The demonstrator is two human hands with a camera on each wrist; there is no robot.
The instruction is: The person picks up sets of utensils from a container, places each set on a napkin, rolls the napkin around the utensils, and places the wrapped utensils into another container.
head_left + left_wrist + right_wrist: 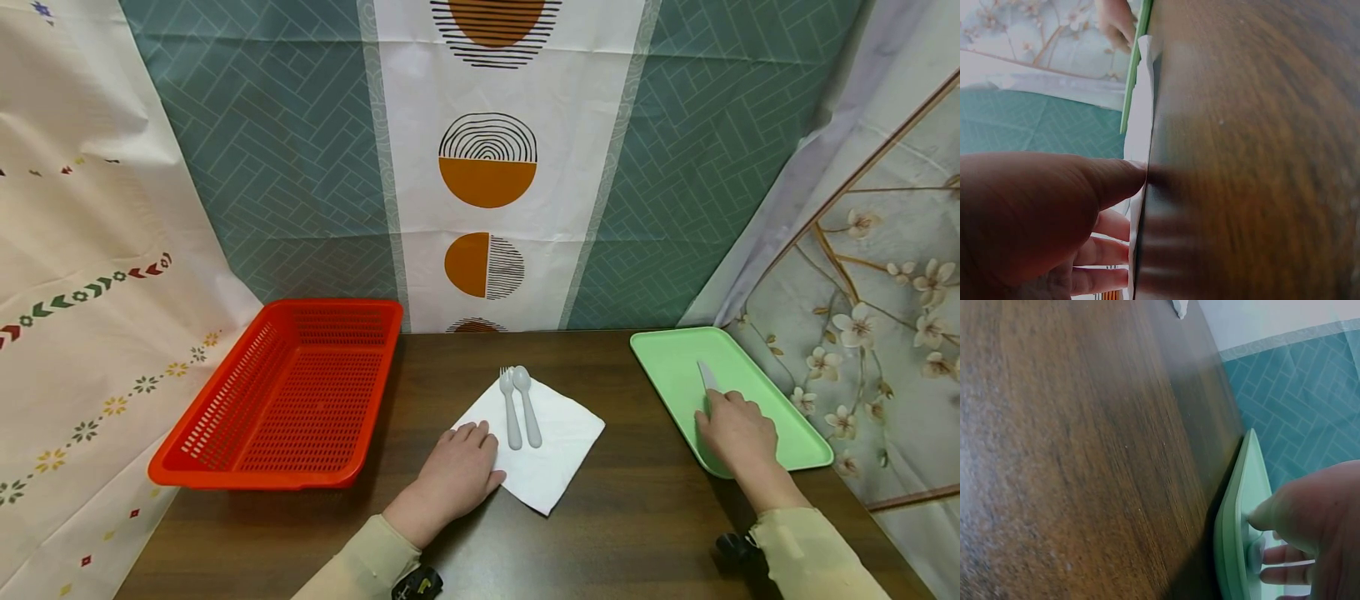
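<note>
A white napkin point(555, 433) lies on the table, with a grey fork point(511, 408) and a grey spoon point(528, 407) side by side on it. My left hand point(463, 467) rests on the napkin's left edge; in the left wrist view its thumb point(1113, 178) and fingertips press on the napkin point(1141, 112). Over the green tray point(678, 350) on the right, my right hand point(738, 429) grips a knife point(707, 375), its blade pointing to the back. The right wrist view shows the knife's grey handle point(1255, 554) between thumb and fingers, close to the tray's surface.
A red slotted basket point(255, 479) stands on the left of the brown wooden table point(615, 500). Patterned cloths hang behind the table and along both sides.
</note>
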